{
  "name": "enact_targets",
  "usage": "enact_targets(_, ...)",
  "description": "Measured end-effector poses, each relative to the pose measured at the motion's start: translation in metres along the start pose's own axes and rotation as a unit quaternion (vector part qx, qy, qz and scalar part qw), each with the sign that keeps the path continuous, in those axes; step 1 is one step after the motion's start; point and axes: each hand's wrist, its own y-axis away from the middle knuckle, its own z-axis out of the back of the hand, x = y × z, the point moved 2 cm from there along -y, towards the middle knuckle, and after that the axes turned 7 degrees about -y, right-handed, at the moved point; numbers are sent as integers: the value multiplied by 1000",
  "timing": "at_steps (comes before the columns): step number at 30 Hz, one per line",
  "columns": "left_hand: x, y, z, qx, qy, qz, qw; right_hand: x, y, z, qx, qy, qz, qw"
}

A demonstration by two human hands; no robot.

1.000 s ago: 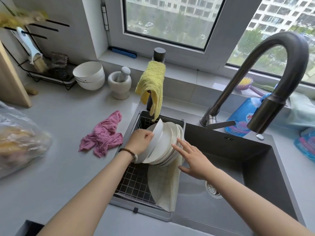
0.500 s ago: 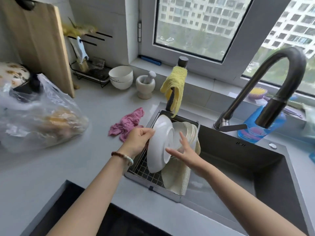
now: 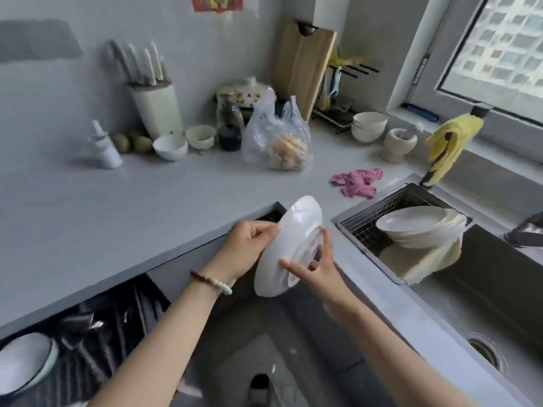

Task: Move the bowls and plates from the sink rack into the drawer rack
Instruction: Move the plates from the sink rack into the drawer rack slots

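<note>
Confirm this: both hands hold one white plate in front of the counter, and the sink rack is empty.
Not empty: in the head view the sink rack holds a stack of plates. The rest stands: left hand and right hand hold one white plate in front of the counter.

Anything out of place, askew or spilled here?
Minor only: a pink cloth lies crumpled on the counter near the sink rack, and a cream mat droops over the rack's edge into the sink. The stacked plates lean in the rack. No spill or breakage shows.
</note>
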Motion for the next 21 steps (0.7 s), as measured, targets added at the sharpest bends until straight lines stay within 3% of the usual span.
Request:
enact_targets(7,48,158,141,-159,11,49,986,-29,62,-183,156,0,-11,988)
enact_targets(14,130,295,266,-241,97,85,962,-73,115,-355,294,23,-26,955)
enact_targets(21,235,402,387,-271,196,134,933,-154,165,-519,326,69,-96,938)
